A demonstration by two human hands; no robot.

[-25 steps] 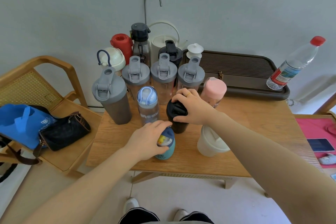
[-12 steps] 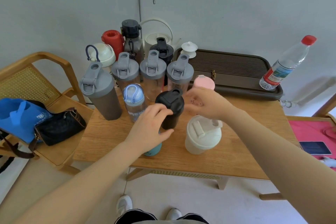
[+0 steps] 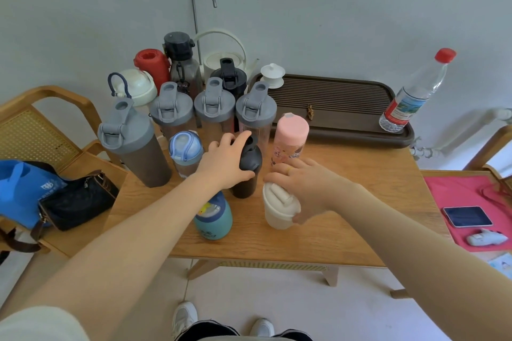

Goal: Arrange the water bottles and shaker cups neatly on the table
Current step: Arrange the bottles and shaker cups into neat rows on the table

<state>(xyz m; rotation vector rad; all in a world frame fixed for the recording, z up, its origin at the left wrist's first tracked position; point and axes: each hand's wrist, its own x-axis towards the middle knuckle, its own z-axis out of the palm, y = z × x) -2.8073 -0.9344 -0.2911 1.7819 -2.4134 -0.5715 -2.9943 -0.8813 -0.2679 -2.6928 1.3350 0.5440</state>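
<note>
A light wooden table [image 3: 346,202] bears one long dark slatted tray [image 3: 340,108] at its far right; left of the tray stand four grey-lidded shaker cups [image 3: 213,108], just beside one another. Nearer than the tray, the left hand [image 3: 224,163] grips one black shaker bottle [image 3: 248,171], and the right hand [image 3: 307,188] curls around one cream lidded cup [image 3: 279,206], with one pink bottle [image 3: 291,138] between cup and tray

Black shaker [image 3: 248,171] under left hand [image 3: 224,163]; cream cup [image 3: 279,207] under right hand [image 3: 307,188]; pink cartoon-printed bottle [image 3: 291,140] beyond; teal bottle [image 3: 212,220] nearer.
</note>
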